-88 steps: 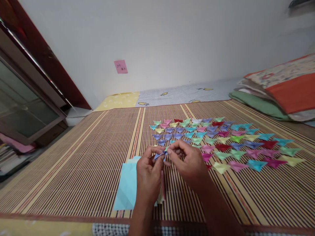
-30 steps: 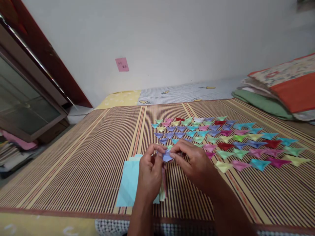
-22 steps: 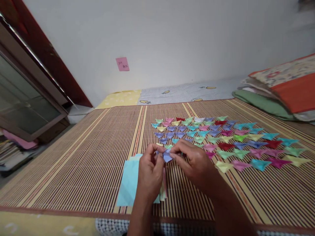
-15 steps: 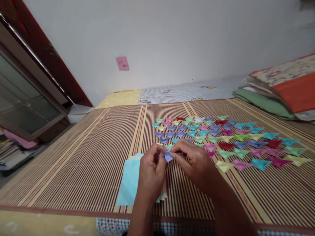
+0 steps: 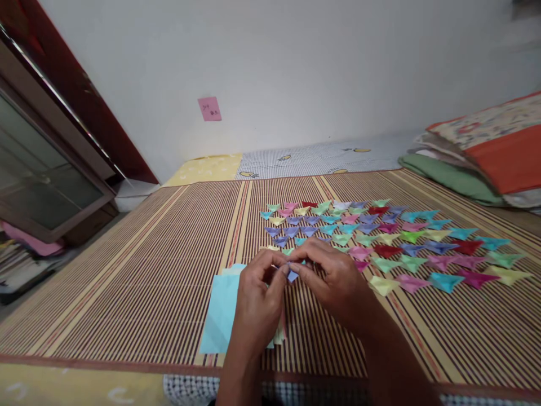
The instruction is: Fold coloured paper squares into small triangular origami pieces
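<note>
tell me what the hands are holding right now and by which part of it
A small folded bluish-purple paper, pinched at its upper part by the left hand and right hand; its lower corner shows, the rest is hidden.

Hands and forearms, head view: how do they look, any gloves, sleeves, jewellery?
The bare left hand and bare right hand wear no gloves. The left forearm and right forearm show no sleeve, watch, bracelet or clear marking; rings cannot be judged.
</note>
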`<move>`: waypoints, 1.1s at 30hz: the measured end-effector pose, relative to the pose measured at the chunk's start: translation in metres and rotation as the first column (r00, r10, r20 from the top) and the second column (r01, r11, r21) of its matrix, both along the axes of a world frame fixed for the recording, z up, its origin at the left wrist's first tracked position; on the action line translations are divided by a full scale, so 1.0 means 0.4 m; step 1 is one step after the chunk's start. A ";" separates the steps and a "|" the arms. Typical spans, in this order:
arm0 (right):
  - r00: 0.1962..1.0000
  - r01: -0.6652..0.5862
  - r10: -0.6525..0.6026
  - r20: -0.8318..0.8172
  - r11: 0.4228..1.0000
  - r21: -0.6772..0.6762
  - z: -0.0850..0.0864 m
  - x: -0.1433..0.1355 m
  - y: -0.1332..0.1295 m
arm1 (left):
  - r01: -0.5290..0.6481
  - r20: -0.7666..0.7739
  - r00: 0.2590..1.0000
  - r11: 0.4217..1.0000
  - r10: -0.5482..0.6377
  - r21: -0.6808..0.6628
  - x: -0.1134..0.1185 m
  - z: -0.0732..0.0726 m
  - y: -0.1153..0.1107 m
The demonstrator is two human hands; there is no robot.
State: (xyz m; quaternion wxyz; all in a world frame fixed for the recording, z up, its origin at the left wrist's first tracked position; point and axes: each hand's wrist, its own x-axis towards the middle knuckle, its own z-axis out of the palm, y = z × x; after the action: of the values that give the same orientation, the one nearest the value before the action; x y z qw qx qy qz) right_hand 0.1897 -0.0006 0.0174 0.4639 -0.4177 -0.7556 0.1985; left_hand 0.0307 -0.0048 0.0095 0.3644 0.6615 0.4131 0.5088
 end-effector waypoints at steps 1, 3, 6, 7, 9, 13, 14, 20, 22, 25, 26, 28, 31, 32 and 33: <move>1.000 0.006 -0.006 0.002 1.000 0.006 0.001 -0.002 -0.001 | -0.002 -0.007 1.000 1.000 0.002 0.000 0.001 0.002 0.000; 1.000 0.019 -0.019 0.005 1.000 0.014 0.003 -0.005 -0.003 | -0.012 -0.021 1.000 1.000 0.012 -0.005 0.004 0.004 -0.001; 0.999 0.040 -0.040 -0.013 0.999 0.030 0.003 -0.008 -0.002 | -0.036 -0.014 0.999 0.999 0.036 -0.035 0.007 0.000 -0.003; 0.999 0.048 -0.047 -0.022 0.998 0.038 0.002 -0.008 -0.002 | -0.044 -0.002 0.999 0.998 0.044 -0.050 0.007 -0.003 -0.003; 0.997 0.069 -0.067 -0.038 0.996 0.051 0.001 -0.008 0.000 | -0.052 0.024 0.998 0.995 0.054 -0.084 0.008 -0.009 -0.003; 0.994 0.090 -0.085 -0.070 0.993 0.072 0.002 -0.004 0.003 | -0.074 0.066 0.994 0.989 0.084 -0.131 0.012 -0.015 -0.002; 0.993 0.087 -0.081 -0.085 0.994 0.071 0.003 -0.003 0.004 | -0.083 0.074 0.993 0.988 0.094 -0.134 0.014 -0.015 -0.001; 0.986 0.054 -0.049 -0.159 0.998 0.030 -0.001 0.002 0.008 | -0.150 0.046 0.987 0.986 0.154 -0.069 0.021 -0.014 0.000; 0.987 0.046 -0.041 -0.153 0.999 0.029 -0.001 0.002 0.008 | -0.173 0.013 0.985 0.985 0.173 -0.028 0.021 -0.014 0.001; 0.990 0.032 -0.026 -0.140 0.999 0.042 0.001 0.000 0.006 | -0.200 -0.023 0.979 0.979 0.201 0.034 0.022 -0.013 0.001; 0.990 0.025 -0.019 -0.141 0.999 0.046 0.002 -0.001 0.005 | -0.209 -0.031 0.977 0.976 0.211 0.058 0.023 -0.012 0.000; 0.989 0.018 -0.011 -0.151 0.999 0.048 0.003 -0.003 0.004 | -0.235 -0.045 0.969 0.964 0.242 0.121 0.025 -0.008 -0.002; 0.987 0.048 -0.041 -0.158 0.998 0.038 0.002 -0.008 0.003 | -0.273 -0.058 0.954 0.936 0.293 0.222 0.029 -0.005 -0.005; 0.986 0.068 -0.061 -0.156 0.997 0.040 0.002 -0.010 0.003 | -0.283 -0.057 0.951 0.928 0.305 0.243 0.030 -0.005 -0.005; 0.985 0.087 -0.080 -0.152 0.995 0.044 0.002 -0.011 0.004 | -0.291 -0.055 0.948 0.922 0.314 0.255 0.031 -0.006 -0.005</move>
State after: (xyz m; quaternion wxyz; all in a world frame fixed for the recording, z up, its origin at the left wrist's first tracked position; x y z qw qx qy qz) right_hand 0.1851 0.0008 0.0183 0.5378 -0.4211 -0.7050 0.1908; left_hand 0.0431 -0.0067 0.0073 0.1776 0.6528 0.4614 0.5740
